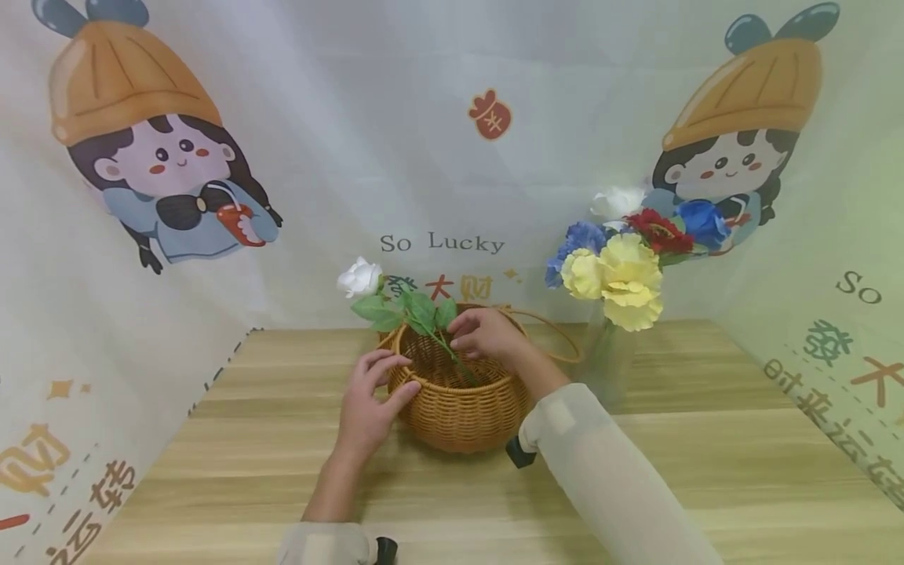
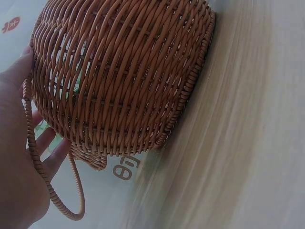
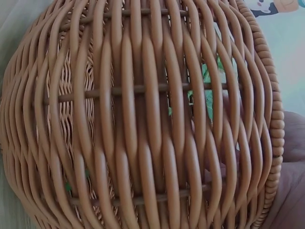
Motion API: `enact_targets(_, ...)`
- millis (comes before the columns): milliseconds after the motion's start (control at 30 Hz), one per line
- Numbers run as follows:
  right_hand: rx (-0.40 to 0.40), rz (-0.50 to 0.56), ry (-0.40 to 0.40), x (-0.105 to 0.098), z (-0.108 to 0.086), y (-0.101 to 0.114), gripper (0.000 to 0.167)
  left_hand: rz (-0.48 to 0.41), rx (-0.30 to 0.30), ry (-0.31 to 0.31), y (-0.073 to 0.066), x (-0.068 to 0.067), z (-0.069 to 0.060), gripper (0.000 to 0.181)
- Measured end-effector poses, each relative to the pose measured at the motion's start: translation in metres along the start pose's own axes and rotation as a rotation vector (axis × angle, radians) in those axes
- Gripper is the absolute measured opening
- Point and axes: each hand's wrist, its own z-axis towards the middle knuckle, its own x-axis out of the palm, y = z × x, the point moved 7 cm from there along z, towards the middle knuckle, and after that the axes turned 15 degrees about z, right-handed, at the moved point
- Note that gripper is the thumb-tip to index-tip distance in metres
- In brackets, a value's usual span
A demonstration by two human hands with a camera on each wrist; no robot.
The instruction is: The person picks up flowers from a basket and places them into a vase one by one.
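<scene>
An artificial white rose (image 1: 360, 278) with green leaves leans to the left out of a round wicker basket (image 1: 462, 416). Its stem runs down into the basket. My right hand (image 1: 490, 333) reaches over the basket's right side, and its curled fingertips pinch the stem by the upper leaves. My left hand (image 1: 370, 396) grips the basket's left rim, thumb at the front and fingers farther back. In the left wrist view, the basket's thin loop handle (image 2: 76, 191) hangs beside that hand. Through the weave in the right wrist view, bits of green leaf (image 3: 208, 100) show.
A clear vase (image 1: 609, 361) stands right of the basket, holding yellow flowers (image 1: 625, 278), blue ones, a red one and a white one. The basket's other handle (image 1: 558, 329) sticks out towards it. Behind the wooden table (image 1: 247, 439) hangs a printed cloth (image 1: 353, 118).
</scene>
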Motion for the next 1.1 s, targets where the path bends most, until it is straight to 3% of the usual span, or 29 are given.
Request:
enact_targets(600,0.150,-0.025,0.094,0.010,0.000,-0.016,0.035,0.013,-0.012,0.016,0.000,0.001,-0.003,0.029)
enact_targets(1100,0.134,-0.126,0.112,0.011,0.002,-0.010,0.028,0.029,-0.010,0.015,-0.001,-0.002,0.000,0.027)
